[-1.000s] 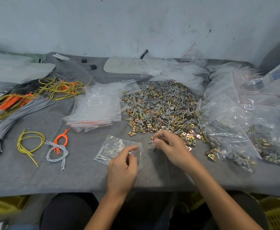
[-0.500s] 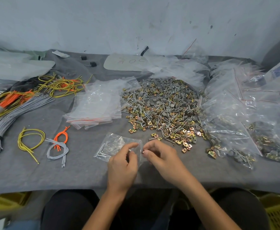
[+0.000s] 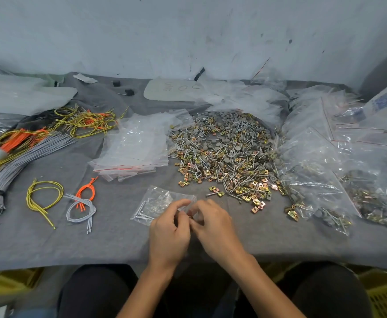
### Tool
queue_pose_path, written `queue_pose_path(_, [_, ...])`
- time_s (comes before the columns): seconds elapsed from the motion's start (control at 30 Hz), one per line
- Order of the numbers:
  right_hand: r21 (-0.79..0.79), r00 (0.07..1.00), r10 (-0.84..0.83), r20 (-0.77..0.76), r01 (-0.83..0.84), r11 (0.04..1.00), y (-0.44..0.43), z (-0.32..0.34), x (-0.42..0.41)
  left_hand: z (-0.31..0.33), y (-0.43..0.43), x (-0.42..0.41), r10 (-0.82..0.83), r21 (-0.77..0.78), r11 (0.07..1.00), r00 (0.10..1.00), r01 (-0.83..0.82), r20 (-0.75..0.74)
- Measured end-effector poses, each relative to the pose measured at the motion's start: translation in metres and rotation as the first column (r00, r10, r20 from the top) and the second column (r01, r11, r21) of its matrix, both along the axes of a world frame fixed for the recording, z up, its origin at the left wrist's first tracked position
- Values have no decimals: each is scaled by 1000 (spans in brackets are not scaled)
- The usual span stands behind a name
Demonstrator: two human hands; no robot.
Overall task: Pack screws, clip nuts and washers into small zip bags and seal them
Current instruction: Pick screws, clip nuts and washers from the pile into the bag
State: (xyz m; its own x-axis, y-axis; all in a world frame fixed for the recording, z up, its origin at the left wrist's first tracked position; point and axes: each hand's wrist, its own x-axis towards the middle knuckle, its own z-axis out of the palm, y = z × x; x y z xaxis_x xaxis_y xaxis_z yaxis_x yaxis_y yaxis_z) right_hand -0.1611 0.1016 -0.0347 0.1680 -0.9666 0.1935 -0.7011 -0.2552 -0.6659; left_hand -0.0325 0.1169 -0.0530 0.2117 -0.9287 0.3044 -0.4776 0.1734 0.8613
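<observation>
A small clear zip bag with a few long screws in it lies on the grey cloth in front of me. My left hand pinches the bag's right edge at its mouth. My right hand meets it there, fingertips closed at the same opening; what it holds is hidden by the fingers. Behind the hands spreads a big loose pile of screws, gold clip nuts and grey washers. A stack of empty zip bags lies left of the pile.
Filled bags are heaped at the right. Bundles of grey, orange and yellow wires lie at the left, with small wire loops nearer me. The table's front edge runs just below my wrists.
My right hand left the pile, came back to the bag's mouth and now touches my left hand. The left hand stayed holding the bag.
</observation>
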Motion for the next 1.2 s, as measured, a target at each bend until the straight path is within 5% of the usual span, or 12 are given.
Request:
queue_pose_path(0.13, [-34, 988, 49, -144, -54, 998, 0, 1, 1, 0, 0, 1, 2, 12, 1000, 1000, -2, -11])
queue_pose_path(0.23, [-55, 997, 73, -29, -75, 996, 3, 2, -10, 0, -1, 0, 1, 12, 1000, 1000, -1, -17])
queue_pose_path(0.33, [-91, 995, -81, 50, 86, 992, 0, 1, -36, 0, -1, -1, 15, -5, 1000, 1000, -15, -18])
queue_pose_path(0.73, [-29, 968, -59, -245, 54, 998, -6, -6, -43, -1, 0, -1, 12, -8, 1000, 1000, -12, -10])
queue_pose_path(0.9, [-14, 990, -54, 134, 56, 998, 11, -3, -41, -1, -1, -2, 9, -10, 1000, 1000, -9, 5])
queue_pose_path(1.0, [-63, 980, -18, 198, 31, 998, 17, 0, -29, -1, -1, -2, -1, -24, 1000, 1000, 2, 20])
queue_pose_path(1.2, [-105, 980, 27, -195, -48, 993, 6, 3, -7, 1, 0, -2, 29, -35, 999, 999, -30, -38])
